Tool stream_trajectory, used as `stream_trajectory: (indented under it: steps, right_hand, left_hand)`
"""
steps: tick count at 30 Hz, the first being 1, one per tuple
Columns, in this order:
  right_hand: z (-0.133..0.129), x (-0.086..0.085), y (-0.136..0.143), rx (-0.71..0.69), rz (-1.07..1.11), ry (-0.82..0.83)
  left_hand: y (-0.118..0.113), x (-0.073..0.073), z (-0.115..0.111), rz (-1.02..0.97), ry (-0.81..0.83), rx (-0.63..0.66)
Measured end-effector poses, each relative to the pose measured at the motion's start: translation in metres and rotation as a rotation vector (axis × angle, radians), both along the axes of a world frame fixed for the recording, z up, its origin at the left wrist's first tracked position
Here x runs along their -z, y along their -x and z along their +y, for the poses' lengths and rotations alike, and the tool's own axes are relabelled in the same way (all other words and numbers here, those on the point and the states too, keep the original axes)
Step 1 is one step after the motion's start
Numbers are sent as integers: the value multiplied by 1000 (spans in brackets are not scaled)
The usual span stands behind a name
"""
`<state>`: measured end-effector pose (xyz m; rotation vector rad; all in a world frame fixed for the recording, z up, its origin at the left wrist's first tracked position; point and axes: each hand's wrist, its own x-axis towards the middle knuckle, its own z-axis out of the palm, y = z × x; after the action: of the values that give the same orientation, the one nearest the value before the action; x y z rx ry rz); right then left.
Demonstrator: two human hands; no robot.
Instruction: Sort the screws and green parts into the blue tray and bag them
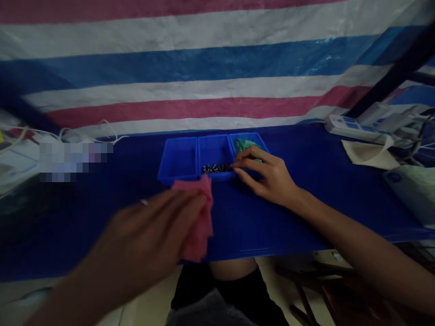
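Observation:
My left hand (146, 231), blurred by motion, is closed on a pink cloth (199, 231) above the front part of the table, just in front of the left blue bin (180, 156). At the right side of the middle blue bin (214, 147), my right hand (268, 174) has its thumb and fingertips pinched together. Whether something small is between them is hidden. Small black-and-white pieces (215, 169) lie along the near side of the middle bin, beside those fingertips. Green crumpled plastic (243, 145) sits in the right blue bin (256, 136), partly covered by my right hand.
The bins stand on a blue table (288, 140) before a striped plastic sheet (217, 59). At the right are a power strip (356, 127), cables, a beige piece of cloth or paper (369, 151) and a box (408, 190). White cables (112, 133) lie at the left.

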<state>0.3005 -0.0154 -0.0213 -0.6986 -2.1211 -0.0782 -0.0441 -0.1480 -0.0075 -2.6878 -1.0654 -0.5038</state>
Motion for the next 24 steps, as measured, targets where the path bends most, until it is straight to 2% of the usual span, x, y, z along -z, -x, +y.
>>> stream_trajectory:
  steps: [3, 6, 13, 18, 21, 24]
  right_hand:
    - [1, 4, -1, 24, -27, 8]
    - [1, 8, -2, 54, -86, 32]
    - [3, 11, -3, 35, -226, 84]
    - [2, 11, -4, 46, -242, 104]
    - [3, 11, -5, 45, -240, 120]
    - [6, 12, -8, 29, -235, 130]
  left_hand:
    - [-53, -2, 22, 145, -176, 89]
    - [-71, -4, 38, 151, -147, 36]
    - [-52, -10, 46, 142, -10, 26]
    - [-50, -11, 46, 94, -44, 100]
    - [-45, -20, 46, -6, -33, 127]
    - [-38, -36, 61, -132, -15, 71]
